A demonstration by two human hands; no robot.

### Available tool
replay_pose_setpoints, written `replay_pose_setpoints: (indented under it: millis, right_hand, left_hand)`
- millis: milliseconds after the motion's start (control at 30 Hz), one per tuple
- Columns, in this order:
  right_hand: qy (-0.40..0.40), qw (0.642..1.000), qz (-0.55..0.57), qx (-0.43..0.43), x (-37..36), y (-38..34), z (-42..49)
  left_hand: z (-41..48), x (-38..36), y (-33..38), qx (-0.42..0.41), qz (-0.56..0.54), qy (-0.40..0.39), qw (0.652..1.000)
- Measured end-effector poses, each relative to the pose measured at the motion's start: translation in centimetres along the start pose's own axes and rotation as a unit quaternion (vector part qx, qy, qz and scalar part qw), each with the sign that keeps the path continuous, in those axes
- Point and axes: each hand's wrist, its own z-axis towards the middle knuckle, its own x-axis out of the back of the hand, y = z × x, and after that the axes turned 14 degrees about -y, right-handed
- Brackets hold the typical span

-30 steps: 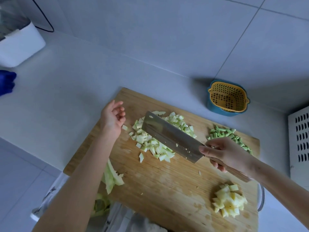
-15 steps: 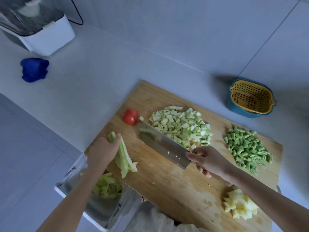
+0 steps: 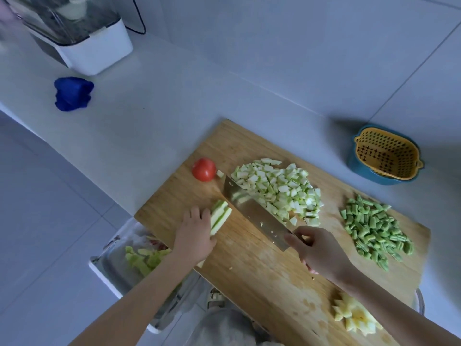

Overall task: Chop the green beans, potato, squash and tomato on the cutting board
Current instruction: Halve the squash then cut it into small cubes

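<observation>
Bench carries the cutting board, your landmark; your left hand sits at its near-left part, fingers curled over the squash strips, pinning them to the wood; your right hand grips the cleaver by its handle at board centre, blade just beside the strips; diced squash heaped behind the blade; whole tomato near the far-left edge; chopped green beans on the right side; potato pieces at the near-right corner; yellow strainer basket on the bench off the far-right corner.
</observation>
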Motion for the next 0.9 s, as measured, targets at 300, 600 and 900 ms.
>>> replay_pose_setpoints:
  millis: [300, 600, 900]
  right_hand:
    - [0.022, 0.975, -0.22, 0.027, -0.9, -0.9, -0.1]
    - [0.045, 0.953, -0.287, 0.088, -1.1, -2.4, -1.2]
    - [0.039, 0.932, -0.356, 0.054, -2.2, -1.8, 0.4]
  left_hand:
    - [-0.1, -1.0, 2.5, 0.028, 0.006, 0.019, 0.999]
    - [-0.3, -0.5, 5.0, 0.134, -0.168, 0.174, 0.961]
    - [1.3, -1.4, 6.9, 0.193, -0.155, 0.188, 0.95]
